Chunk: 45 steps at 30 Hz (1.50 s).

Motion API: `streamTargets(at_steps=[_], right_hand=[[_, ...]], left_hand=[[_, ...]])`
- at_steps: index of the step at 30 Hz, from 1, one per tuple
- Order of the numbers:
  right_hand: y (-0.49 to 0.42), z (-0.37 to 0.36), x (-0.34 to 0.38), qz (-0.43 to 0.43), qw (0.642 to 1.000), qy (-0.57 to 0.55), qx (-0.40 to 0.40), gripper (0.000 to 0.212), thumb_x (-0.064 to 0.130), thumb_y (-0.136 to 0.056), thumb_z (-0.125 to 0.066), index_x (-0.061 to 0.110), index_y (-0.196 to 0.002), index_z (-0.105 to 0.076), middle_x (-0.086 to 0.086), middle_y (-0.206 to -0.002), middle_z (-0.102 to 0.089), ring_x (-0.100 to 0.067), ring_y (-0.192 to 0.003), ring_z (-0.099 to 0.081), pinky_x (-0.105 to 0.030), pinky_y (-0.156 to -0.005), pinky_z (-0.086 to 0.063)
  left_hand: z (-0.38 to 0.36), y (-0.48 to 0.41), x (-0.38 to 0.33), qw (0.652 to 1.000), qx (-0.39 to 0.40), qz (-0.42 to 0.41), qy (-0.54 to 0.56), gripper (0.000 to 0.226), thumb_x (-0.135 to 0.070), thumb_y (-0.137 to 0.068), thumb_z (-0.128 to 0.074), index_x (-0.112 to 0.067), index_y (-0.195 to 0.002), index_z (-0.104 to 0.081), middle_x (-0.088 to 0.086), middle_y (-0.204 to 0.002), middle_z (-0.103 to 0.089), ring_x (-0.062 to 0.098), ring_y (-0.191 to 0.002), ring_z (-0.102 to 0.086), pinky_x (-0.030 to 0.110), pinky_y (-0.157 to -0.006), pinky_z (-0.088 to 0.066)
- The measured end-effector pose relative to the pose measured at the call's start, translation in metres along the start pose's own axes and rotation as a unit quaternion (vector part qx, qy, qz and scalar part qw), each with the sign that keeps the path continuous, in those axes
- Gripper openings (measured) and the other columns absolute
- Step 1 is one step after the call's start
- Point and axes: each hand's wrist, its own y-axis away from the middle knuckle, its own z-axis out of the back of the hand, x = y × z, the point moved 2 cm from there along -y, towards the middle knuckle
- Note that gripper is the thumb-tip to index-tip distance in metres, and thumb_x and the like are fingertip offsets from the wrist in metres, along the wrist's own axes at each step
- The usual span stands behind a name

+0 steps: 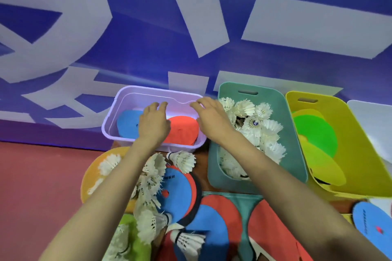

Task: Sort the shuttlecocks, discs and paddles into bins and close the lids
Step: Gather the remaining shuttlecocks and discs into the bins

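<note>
Reaching over the clear bin point(112, 110), both hands look empty. The left hand point(153, 125) has relaxed fingers above the blue disc point(127, 123) and red disc point(182, 131) lying inside, and the right hand point(212, 121) hangs loose-fingered near the far rim. The teal bin point(294, 154) just beside it is full of shuttlecocks point(263, 125). The yellow bin point(356, 144) holds green and yellow round pieces point(314, 131). Loose shuttlecocks point(183, 161) and loose discs point(180, 193) sit in front, under the forearms.
</note>
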Motion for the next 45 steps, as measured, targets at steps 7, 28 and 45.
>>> streamTargets(at_steps=[7, 28, 45], right_hand=[[0.131, 0.08, -0.084, -0.098, 0.983, 0.037, -0.153, 0.044, 0.007, -0.076, -0.069, 0.011, -0.118, -0.058, -0.012, -0.118, -0.056, -0.035, -0.12, -0.046, -0.052, -0.1, -0.037], [0.54, 0.084, -0.418, -0.3, 0.947, -0.063, -0.097, 0.05, 0.017, -0.07, -0.063, 0.005, -0.119, -0.059, -0.021, -0.122, -0.055, -0.042, -0.118, -0.05, -0.059, -0.091, -0.042], [0.7, -0.002, -0.521, -0.555, 0.801, -0.191, 0.115, 0.085, 0.027, -0.076, -0.074, 0.015, -0.143, -0.022, -0.013, -0.147, -0.02, -0.035, -0.132, -0.027, -0.045, -0.103, -0.033]], left_hand=[[0.015, 0.081, -0.134, 0.974, -0.133, -0.183, 0.0, 0.043, -0.008, -0.072, -0.065, -0.004, -0.115, -0.059, 0.019, -0.115, -0.059, 0.04, -0.107, -0.054, 0.044, -0.089, -0.044], [-0.227, 0.293, -0.549, 0.96, 0.083, -0.264, 0.042, 0.06, -0.025, -0.079, -0.067, -0.007, -0.133, -0.047, 0.02, -0.143, -0.035, 0.037, -0.136, -0.027, 0.044, -0.113, -0.027], [-0.382, 0.363, -0.652, 0.899, 0.347, -0.267, -0.03, 0.067, -0.03, -0.086, -0.061, -0.013, -0.144, -0.032, 0.012, -0.148, -0.031, 0.029, -0.136, -0.027, 0.035, -0.114, -0.022]])
